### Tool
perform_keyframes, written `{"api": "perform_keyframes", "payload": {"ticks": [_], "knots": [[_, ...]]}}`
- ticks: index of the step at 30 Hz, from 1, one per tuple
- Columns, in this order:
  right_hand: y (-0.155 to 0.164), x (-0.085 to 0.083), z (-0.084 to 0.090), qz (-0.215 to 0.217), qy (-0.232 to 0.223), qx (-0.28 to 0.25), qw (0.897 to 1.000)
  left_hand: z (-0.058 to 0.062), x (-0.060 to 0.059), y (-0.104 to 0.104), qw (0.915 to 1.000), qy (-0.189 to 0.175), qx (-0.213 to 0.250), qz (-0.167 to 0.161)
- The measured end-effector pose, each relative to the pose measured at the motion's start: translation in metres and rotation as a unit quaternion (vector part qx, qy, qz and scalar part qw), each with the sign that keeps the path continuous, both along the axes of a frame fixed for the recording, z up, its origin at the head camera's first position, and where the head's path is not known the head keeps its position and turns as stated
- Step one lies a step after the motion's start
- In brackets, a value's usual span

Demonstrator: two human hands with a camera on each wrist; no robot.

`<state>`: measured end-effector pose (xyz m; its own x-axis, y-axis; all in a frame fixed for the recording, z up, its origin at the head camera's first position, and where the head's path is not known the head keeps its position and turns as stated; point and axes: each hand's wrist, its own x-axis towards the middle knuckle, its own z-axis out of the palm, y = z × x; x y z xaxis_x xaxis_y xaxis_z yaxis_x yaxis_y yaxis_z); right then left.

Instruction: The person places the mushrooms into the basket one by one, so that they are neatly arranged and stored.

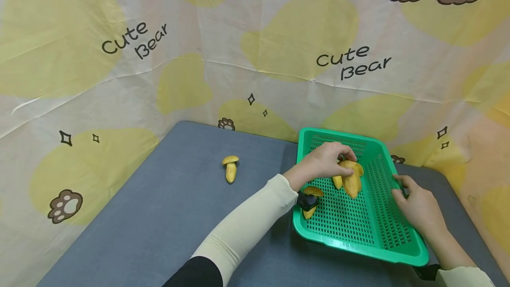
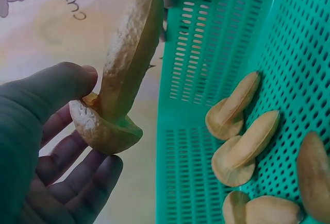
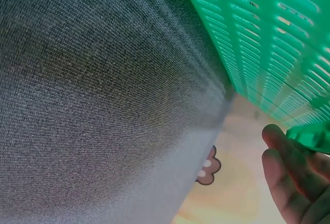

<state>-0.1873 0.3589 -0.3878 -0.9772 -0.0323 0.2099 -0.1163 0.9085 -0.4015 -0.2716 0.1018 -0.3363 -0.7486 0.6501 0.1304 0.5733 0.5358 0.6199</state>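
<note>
My left hand (image 1: 330, 160) is over the green plastic basket (image 1: 346, 242), pinching a yellow mushroom (image 1: 351, 183) by its cap. In the left wrist view the mushroom (image 2: 126, 59) points stem up, its cap between thumb and fingers. Below it, several more mushrooms lie on the basket's perforated floor, among them one mushroom (image 2: 242, 149) and another near the left wall (image 1: 313, 191). At the basket's right side, my right hand (image 1: 422, 209) grips the rim. The right wrist view shows its fingers (image 3: 289, 170) at the green rim, outside the slotted wall.
One more mushroom (image 1: 230, 169) lies on the grey tabletop (image 1: 183, 198), left of the basket. Behind the table hangs a patterned cloth (image 1: 255, 34) with bear and paw prints, close to the basket's far side.
</note>
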Motion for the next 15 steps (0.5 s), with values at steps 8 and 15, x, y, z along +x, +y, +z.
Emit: {"api": "perform_keyframes", "payload": {"ticks": [8, 15], "knots": [[-0.001, 0.001, -0.001, 0.001, -0.005, -0.004, 1.000, -0.008, 0.001, 0.007, 0.9998, -0.005, -0.020, -0.003], [0.000, 0.000, -0.001, -0.002, -0.004, -0.003, 1.000, -0.015, 0.003, 0.017, 0.9991, -0.017, -0.038, 0.002]]}}
